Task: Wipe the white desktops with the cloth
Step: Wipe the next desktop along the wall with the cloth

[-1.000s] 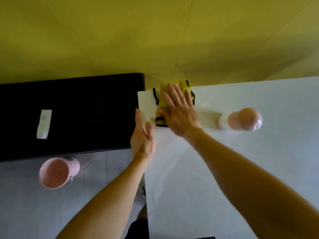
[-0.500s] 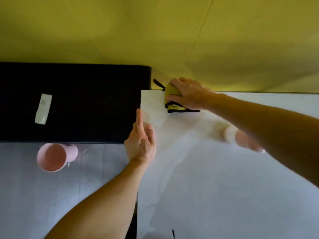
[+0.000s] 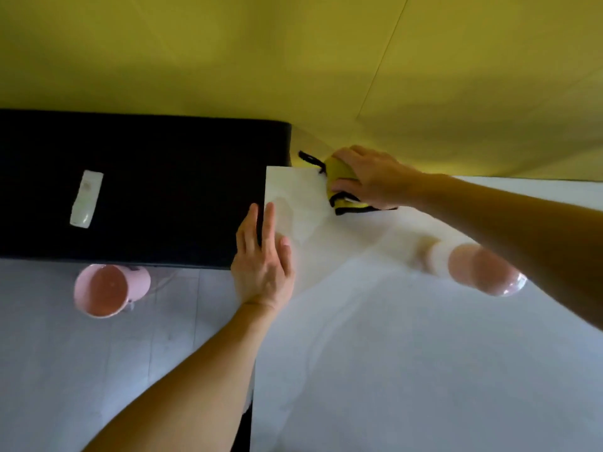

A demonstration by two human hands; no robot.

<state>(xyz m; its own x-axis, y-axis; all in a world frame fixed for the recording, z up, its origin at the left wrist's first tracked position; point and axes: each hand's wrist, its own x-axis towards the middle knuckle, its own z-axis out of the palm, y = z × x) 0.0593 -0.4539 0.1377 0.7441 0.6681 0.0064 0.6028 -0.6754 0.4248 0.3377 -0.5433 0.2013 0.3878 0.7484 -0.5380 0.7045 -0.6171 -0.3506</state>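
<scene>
A yellow cloth with black edging (image 3: 339, 172) lies bunched at the far left corner of the white desktop (image 3: 391, 353), against the yellow wall. My right hand (image 3: 368, 177) grips the cloth from the right, fingers curled over it, and covers most of it. My left hand (image 3: 262, 259) rests flat on the desktop's left edge, fingers straight and pointing away from me.
A pink and white lamp-like object (image 3: 479, 267) lies on the desktop under my right forearm. A black surface (image 3: 156, 190) to the left carries a white remote (image 3: 86, 199). A pink bin (image 3: 104, 290) stands on the grey floor below it.
My right hand went from lying flat on the cloth to gripping it bunched at the far corner. My left hand stayed on the desk's edge.
</scene>
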